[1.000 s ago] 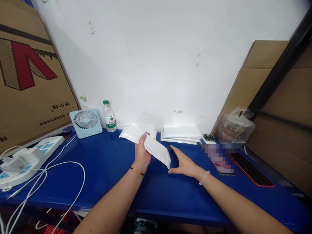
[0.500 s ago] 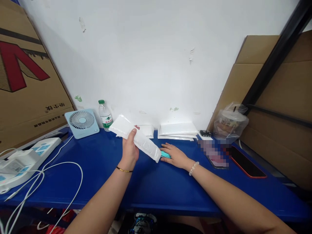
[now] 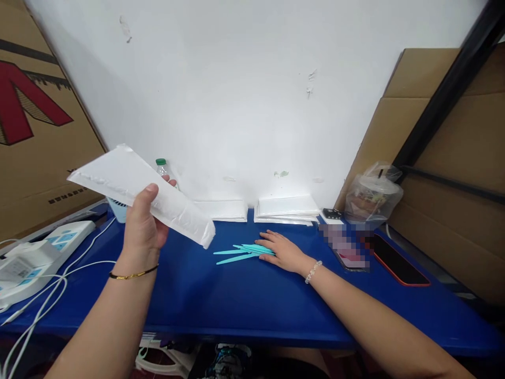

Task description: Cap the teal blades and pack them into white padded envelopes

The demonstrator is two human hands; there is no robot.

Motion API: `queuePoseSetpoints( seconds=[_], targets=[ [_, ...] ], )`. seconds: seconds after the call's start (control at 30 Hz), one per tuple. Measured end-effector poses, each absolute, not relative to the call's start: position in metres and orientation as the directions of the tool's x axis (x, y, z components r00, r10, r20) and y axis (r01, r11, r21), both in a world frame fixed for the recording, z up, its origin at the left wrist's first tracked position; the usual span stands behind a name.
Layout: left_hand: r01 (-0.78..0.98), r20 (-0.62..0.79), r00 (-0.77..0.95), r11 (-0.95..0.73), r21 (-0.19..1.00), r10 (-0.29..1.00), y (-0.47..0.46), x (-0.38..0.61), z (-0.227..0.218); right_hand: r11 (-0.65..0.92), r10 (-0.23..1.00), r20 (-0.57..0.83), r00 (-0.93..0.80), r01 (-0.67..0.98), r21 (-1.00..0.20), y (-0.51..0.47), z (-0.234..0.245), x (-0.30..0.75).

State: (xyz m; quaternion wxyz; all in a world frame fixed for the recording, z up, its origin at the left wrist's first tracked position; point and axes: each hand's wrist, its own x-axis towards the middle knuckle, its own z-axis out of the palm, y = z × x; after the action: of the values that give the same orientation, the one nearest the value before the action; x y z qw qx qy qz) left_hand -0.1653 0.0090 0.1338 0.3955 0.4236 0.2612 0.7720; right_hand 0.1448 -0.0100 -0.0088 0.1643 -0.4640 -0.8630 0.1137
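Note:
My left hand [image 3: 144, 226] is raised above the blue table [image 3: 244, 300] and grips a white padded envelope [image 3: 138, 192], which slopes down to the right with its lower end open towards the table. Several thin teal sticks [image 3: 240, 251] lie on the table just beyond that end. My right hand [image 3: 282, 250] lies flat with fingers stretched out, its fingertips resting on the right ends of the sticks.
Two stacks of white envelopes [image 3: 286, 209] sit against the wall. A water bottle [image 3: 161, 166] and a fan are partly hidden behind the held envelope. A power strip [image 3: 37, 258] with cables lies at left. A phone [image 3: 396, 260] and a bagged drink [image 3: 373, 195] are at right.
My left hand lifted the envelope up and to the left, uncovering the teal sticks on the table. My right hand moved down onto the sticks and stayed there.

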Motion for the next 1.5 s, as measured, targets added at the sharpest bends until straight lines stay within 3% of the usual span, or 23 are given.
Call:
queuePoseSetpoints(
  seconds=[0.1,0.17,0.23,0.33,0.43,0.57,0.63,0.7,0.8,0.87,1.0,1.1,1.23,1.5],
  targets=[
    [0.007,0.600,-0.229,-0.615,0.788,0.766,0.023,-0.174,0.120,0.555,0.831,0.176,-0.528,0.760,-0.338,-0.013,-0.008,0.146],
    [0.349,0.635,-0.040,-0.585,0.732,0.771,0.036,-0.178,0.097,0.562,0.826,0.171,-0.537,0.761,-0.325,-0.016,-0.008,0.146],
    [0.611,0.515,0.208,-0.522,0.596,0.831,0.048,-0.182,0.067,0.571,0.820,0.161,-0.550,0.762,-0.305,-0.021,-0.008,0.147],
    [0.790,0.226,0.349,-0.415,0.451,0.910,0.056,-0.187,0.030,0.579,0.814,0.149,-0.561,0.763,-0.287,-0.029,-0.007,0.148],
    [0.769,0.242,0.345,-0.421,0.482,0.907,0.047,-0.182,0.015,0.572,0.816,0.130,-0.563,0.755,-0.319,-0.036,-0.003,0.151],
    [0.469,0.316,0.503,-0.561,0.682,0.804,0.010,-0.148,0.011,0.555,0.821,0.083,-0.565,0.754,-0.351,-0.038,0.000,0.158],
    [0.370,0.362,0.575,-0.627,0.685,0.734,-0.009,-0.126,0.005,0.545,0.821,0.044,-0.569,0.757,-0.361,-0.038,-0.001,0.159],
    [0.406,0.338,0.632,-0.669,0.623,0.698,-0.020,-0.107,-0.001,0.541,0.814,0.009,-0.581,0.752,-0.377,-0.038,-0.003,0.158],
    [0.531,0.094,0.769,-0.713,0.457,0.633,-0.019,-0.088,-0.001,0.546,0.793,-0.005,-0.609,0.716,-0.435,-0.036,-0.001,0.160],
    [0.560,-0.010,0.797,-0.732,0.387,0.604,-0.011,-0.082,0.005,0.513,0.822,0.055,-0.567,0.695,-0.504,-0.033,0.002,0.166],
    [0.623,0.107,0.717,-0.702,0.343,0.689,0.009,-0.082,0.019,0.403,0.915,0.274,-0.298,0.721,-0.564,-0.024,0.005,0.189],
    [0.716,0.112,0.634,-0.636,0.288,0.765,0.021,-0.086,0.021,0.348,0.937,0.245,-0.250,0.730,-0.588,-0.017,0.000,0.199],
    [0.678,0.022,0.676,-0.635,0.371,0.736,0.029,-0.086,0.017,0.326,0.945,0.203,-0.256,0.704,-0.631,-0.010,-0.010,0.194],
    [0.591,0.020,0.729,-0.644,0.485,0.684,0.040,-0.070,0.019,0.270,0.963,0.190,-0.192,0.723,-0.636,-0.002,-0.010,0.192]
  ],
)
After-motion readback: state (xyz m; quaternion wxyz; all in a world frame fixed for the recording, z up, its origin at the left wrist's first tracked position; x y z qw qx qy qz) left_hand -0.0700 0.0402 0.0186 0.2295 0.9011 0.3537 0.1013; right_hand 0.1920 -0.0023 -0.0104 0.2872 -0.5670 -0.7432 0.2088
